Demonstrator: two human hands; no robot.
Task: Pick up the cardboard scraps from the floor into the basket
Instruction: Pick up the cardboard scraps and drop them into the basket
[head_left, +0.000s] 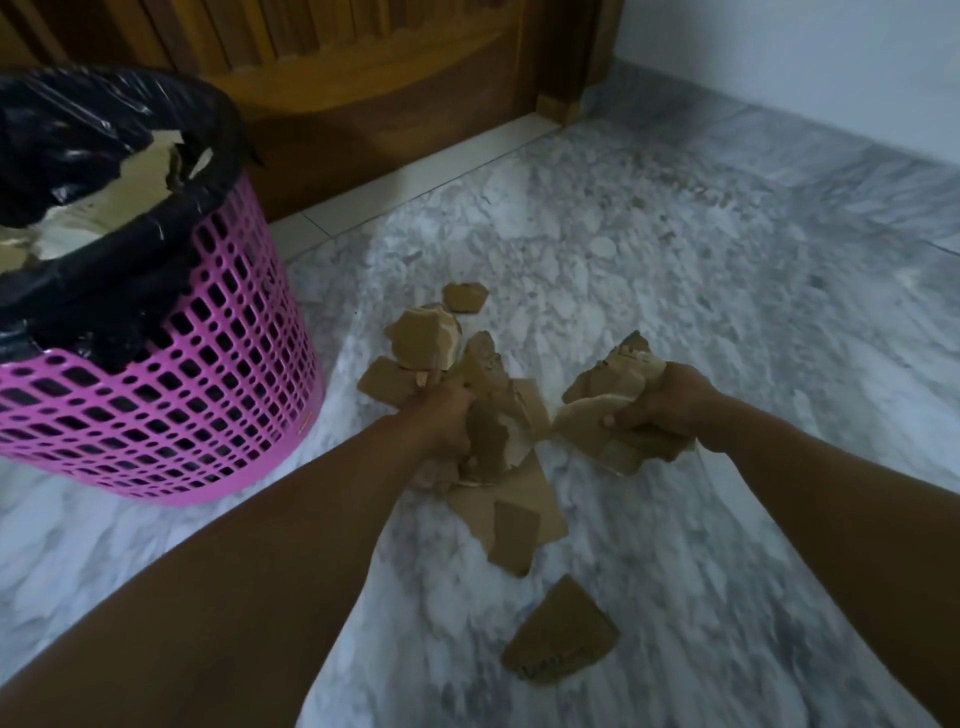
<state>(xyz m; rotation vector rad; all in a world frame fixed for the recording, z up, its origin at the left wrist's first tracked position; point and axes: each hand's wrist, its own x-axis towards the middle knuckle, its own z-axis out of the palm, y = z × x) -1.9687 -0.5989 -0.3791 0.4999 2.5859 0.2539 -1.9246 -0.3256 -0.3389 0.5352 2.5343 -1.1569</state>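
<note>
The left hand (441, 415) is closing its grip around a bunch of cardboard scraps (493, 410), with the fingers curled tight on them, low over the marble floor (675, 270). The right hand (662, 402) is doing the same with a second bunch of scraps (602, 410), its grip pressed around several torn pieces that are sticking out above and below the fist. The two hands are near each other, and both bare forearms are reaching forward from the bottom of the view.

More scraps are lying on the floor. A few pieces (426, 343) are resting just beyond the left hand, and one small piece (464, 297) is lying a bit farther away. A flat piece (514, 525) is lying under and behind the left hand, and a triangle-shaped piece (561, 639) is lying alone, closer to the person.

The pink basket (218, 364) is standing on the floor to the left of the hands, near a wooden door (363, 93). A black bag (78, 135) is lining it, and some cardboard (119, 202) is already lying inside.
</note>
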